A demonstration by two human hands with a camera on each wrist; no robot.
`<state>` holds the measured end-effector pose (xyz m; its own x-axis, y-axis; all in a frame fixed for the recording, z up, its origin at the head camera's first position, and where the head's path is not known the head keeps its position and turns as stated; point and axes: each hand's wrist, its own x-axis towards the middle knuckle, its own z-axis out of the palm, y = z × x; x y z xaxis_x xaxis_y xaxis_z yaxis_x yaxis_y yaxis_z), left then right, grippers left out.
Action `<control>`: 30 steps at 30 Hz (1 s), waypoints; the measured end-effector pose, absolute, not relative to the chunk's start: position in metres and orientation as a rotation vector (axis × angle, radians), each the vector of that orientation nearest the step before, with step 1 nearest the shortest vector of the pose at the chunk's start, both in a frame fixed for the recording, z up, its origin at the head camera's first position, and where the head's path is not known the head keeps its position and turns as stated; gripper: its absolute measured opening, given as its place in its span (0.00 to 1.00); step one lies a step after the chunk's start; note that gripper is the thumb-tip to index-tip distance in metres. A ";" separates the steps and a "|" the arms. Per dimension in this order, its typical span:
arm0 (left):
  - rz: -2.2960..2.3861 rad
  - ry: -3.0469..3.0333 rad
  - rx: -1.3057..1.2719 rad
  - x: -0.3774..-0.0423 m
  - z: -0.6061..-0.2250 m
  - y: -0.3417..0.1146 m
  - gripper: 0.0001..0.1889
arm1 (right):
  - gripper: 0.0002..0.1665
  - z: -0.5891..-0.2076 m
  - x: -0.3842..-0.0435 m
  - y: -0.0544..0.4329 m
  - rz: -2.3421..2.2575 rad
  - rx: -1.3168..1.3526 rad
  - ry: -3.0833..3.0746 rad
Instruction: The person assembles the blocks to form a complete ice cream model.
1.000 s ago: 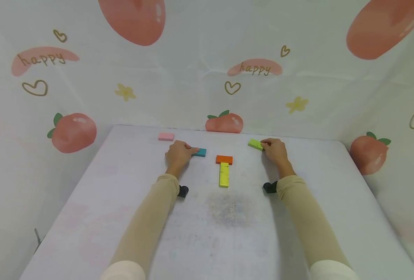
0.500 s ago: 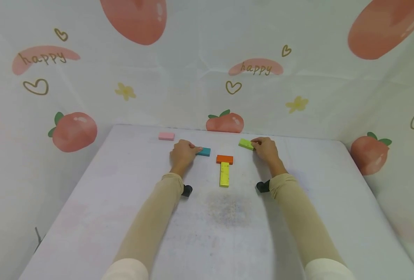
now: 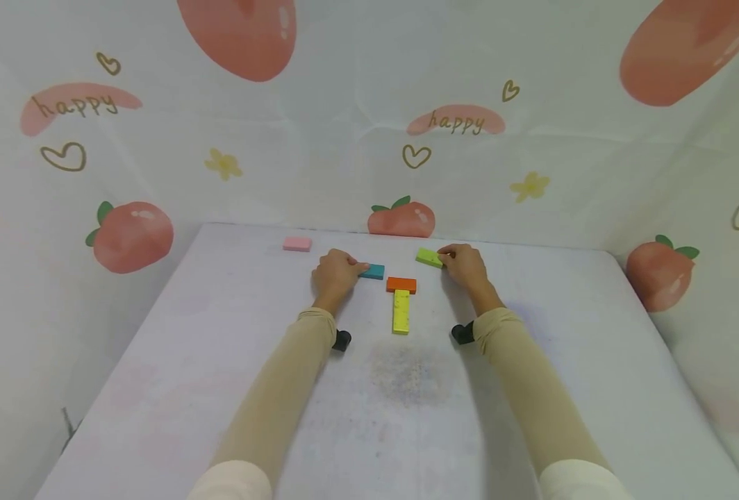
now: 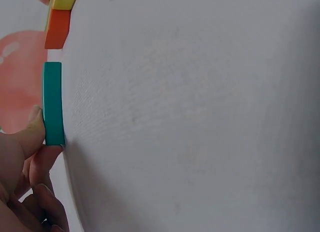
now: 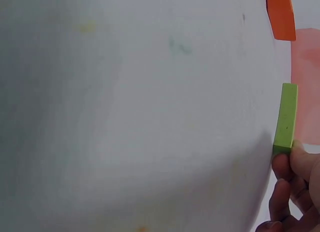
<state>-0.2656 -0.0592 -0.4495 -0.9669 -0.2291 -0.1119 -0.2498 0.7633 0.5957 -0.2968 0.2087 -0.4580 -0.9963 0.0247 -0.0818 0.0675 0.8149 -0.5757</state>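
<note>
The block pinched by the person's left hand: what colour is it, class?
The block in the left hand is teal, clearest in the left wrist view.

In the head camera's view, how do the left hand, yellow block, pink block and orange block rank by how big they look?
1. Left hand
2. Yellow block
3. Orange block and pink block: too alike to rank, with pink lying farther away.

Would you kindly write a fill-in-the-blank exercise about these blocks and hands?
The right hand pinches the green block, one of ____ blocks visible in the head view.
There, the yellow block and orange block form the letter ____.
The pink block lies to the ____ of the teal block that the left hand holds.
five; T; left
</note>
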 end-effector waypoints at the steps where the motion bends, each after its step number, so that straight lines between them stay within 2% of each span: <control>1: 0.989 2.925 -0.391 -0.266 -0.450 -0.058 0.18 | 0.19 -0.458 -0.297 0.208 -0.929 0.071 2.926; 30: 0.913 2.959 -0.381 -0.264 -0.446 -0.030 0.18 | 0.18 -0.457 -0.302 0.182 -0.912 0.097 2.863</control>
<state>-0.2639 -0.0298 -0.4462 -0.9700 -0.2251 -0.0922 -0.2379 0.7990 0.5523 -0.3016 0.1817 -0.4566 -0.9888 0.0205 -0.1481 0.1023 0.8149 -0.5705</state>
